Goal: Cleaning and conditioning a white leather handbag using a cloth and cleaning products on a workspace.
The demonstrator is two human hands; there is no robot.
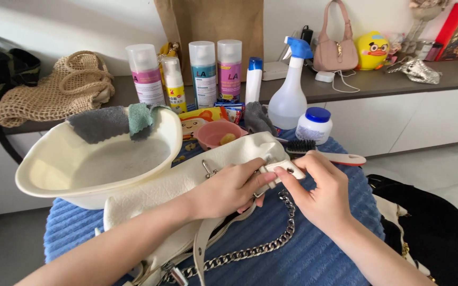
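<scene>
— We've got the cream handbag [186, 185] lying across the blue ribbed surface [314, 249], left hand [229, 188] pressing its flap, right hand [322, 196] pinching the small strap tab [284, 168] — both hands close together.

— And behind it, toward the far edge, the cream basin [107, 164] with cloths, a pink bowl [216, 133], a brush [319, 151]; spray bottles [208, 74] line the grey counter [398, 79]. The silver chain [271, 238] trails to the near edge.

I see it all from one camera on my head. It looks down and forward, close over my left hand [229, 188] and right hand [319, 198] on the blue table [314, 254]. Farther off it catches the shelf [388, 79] by the wall.
</scene>
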